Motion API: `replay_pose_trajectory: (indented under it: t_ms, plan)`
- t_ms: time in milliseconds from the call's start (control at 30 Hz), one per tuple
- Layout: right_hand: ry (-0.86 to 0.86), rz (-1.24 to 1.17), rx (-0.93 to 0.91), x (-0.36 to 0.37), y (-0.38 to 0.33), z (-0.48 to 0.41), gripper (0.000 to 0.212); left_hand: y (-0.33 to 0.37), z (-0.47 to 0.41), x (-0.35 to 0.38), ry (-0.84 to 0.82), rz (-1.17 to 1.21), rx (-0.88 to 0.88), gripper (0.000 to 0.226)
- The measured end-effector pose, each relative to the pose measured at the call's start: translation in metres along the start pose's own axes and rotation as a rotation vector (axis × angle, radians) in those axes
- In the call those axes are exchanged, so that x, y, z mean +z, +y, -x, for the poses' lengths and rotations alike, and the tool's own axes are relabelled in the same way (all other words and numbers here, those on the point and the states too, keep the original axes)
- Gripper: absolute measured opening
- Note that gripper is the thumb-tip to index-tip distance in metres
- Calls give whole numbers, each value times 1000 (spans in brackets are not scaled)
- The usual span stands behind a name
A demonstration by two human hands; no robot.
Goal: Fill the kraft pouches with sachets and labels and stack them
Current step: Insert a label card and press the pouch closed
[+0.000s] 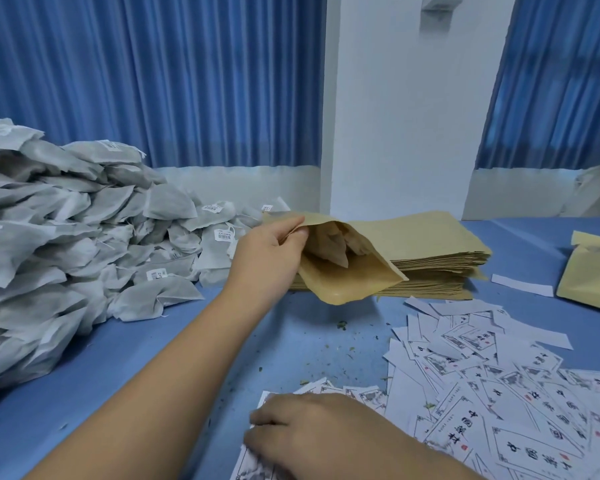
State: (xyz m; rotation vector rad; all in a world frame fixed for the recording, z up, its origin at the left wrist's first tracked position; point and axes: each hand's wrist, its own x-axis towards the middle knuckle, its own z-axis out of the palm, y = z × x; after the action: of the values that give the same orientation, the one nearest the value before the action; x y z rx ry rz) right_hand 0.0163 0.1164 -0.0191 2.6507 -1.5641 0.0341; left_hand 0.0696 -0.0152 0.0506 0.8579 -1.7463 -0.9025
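Here the left hand (267,252) pinches a tan kraft pouch (355,277) agape — sachets (333,245) inside — right hand (312,431) on labels (499,427), grip unclear.

The blue counter (174,348) carries heaped grey fabric sachets (49,237) along its left edge, stacked brown kraft paper pouches (440,268) by its far edge, and strewn white printed paper labels (482,393) at its near right corner.

Even, soft indoor light, cool blue cast. Faint shadow under pouch (347,278) on desk (309,341). Wide-angle bending left of pouch; curtains (153,81) behind it slightly soft.
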Motion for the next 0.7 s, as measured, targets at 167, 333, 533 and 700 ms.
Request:
replay_pose_trajectory:
  t_ms: [167, 333, 533, 700]
  plan:
    - [-14, 235, 148, -7, -7, 10, 13, 0, 0, 1, -44, -13, -20, 29]
    - [126, 2, 224, 8, -7, 0, 31, 1, -1, 1, -59, -43, -29, 29]
    - [70, 3, 205, 11, -8, -2, 37, 2, 2, 1, -90, -95, -40, 29]
    - [136, 83, 196, 4, -10, 1, 28, 2, 2, 1, -94, -94, -42, 29]
